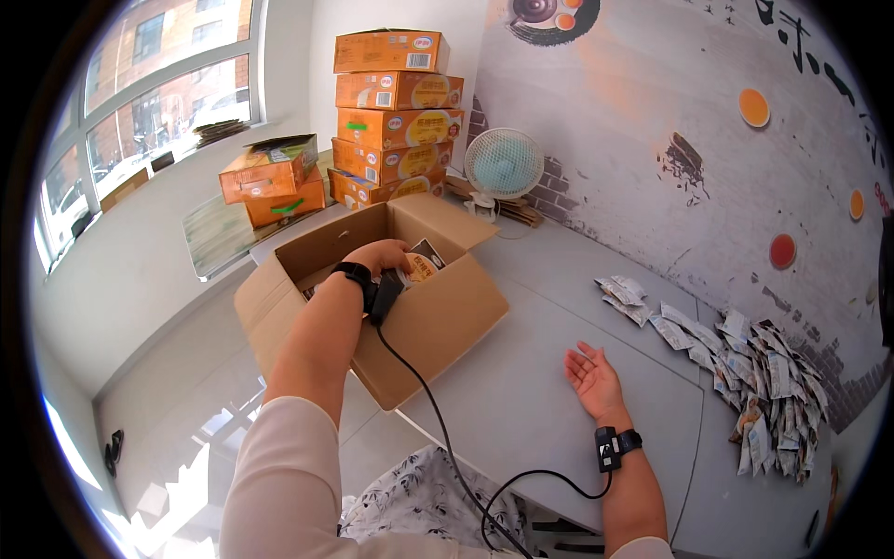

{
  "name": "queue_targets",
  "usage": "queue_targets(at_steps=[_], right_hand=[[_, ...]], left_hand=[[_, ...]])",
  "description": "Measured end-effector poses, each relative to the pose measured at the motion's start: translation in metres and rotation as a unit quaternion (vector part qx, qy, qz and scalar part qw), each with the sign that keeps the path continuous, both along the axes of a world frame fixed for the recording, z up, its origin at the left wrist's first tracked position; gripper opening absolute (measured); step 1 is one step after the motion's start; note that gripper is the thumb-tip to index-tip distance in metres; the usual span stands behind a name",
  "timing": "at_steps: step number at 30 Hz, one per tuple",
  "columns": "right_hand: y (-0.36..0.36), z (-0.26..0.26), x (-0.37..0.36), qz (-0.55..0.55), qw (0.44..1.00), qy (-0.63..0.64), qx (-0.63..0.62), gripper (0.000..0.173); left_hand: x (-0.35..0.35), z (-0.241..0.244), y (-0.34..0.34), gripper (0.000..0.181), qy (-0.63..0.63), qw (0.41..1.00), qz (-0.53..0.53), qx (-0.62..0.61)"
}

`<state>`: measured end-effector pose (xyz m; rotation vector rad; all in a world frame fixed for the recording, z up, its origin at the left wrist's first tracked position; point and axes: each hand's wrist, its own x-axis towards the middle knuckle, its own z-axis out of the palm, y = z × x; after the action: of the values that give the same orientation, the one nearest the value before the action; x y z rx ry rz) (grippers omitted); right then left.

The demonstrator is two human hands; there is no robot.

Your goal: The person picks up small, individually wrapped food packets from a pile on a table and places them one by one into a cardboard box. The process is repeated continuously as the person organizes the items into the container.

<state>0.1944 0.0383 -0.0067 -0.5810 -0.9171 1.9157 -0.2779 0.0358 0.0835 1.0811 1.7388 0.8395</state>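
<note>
My left hand (383, 256) reaches down into an open cardboard box (436, 332). Its fingertips touch a printed carton or packet (424, 263) with a dark top and a yellow-orange panel. Whether the fingers grip it or only rest against it is not visible, and the hand and wrist hide much of the inside. My right hand (595, 381) lies palm up over the grey table (531, 398), empty, with its fingers apart. To its right, a heap of small sachets (768, 391) spreads along the wall side of the table.
A tall stack of orange cartons (398, 127) stands behind the box, beside a small fan (504, 162). Further left are two more orange cartons (269, 175). A black cable (429, 395) runs from my left wrist strap across the box's front. The box's flaps stick outward.
</note>
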Motion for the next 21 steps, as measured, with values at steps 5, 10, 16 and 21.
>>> queue_targets(at_steps=[5, 10, 16, 21], right_hand=[[-0.002, 0.000, 0.002, 0.003, 1.000, -0.003, 0.004, 0.048], [-0.007, 0.005, 0.009, 0.001, 1.000, -0.006, 0.014, 0.046], [0.000, 0.001, -0.001, 0.051, 0.998, 0.045, 0.017, 0.044], [-0.002, 0.002, 0.008, 0.042, 0.998, 0.042, 0.025, 0.044]], left_hand=[[0.004, 0.000, -0.005, 0.043, 0.143, 0.990, -0.004, 0.010], [0.000, -0.011, 0.001, 0.043, 0.116, 0.993, -0.011, 0.025], [-0.006, 0.016, -0.002, 0.034, -0.034, 0.982, 0.019, 0.187], [0.117, 0.083, -0.019, 0.029, -0.144, 0.943, -0.060, 0.294]])
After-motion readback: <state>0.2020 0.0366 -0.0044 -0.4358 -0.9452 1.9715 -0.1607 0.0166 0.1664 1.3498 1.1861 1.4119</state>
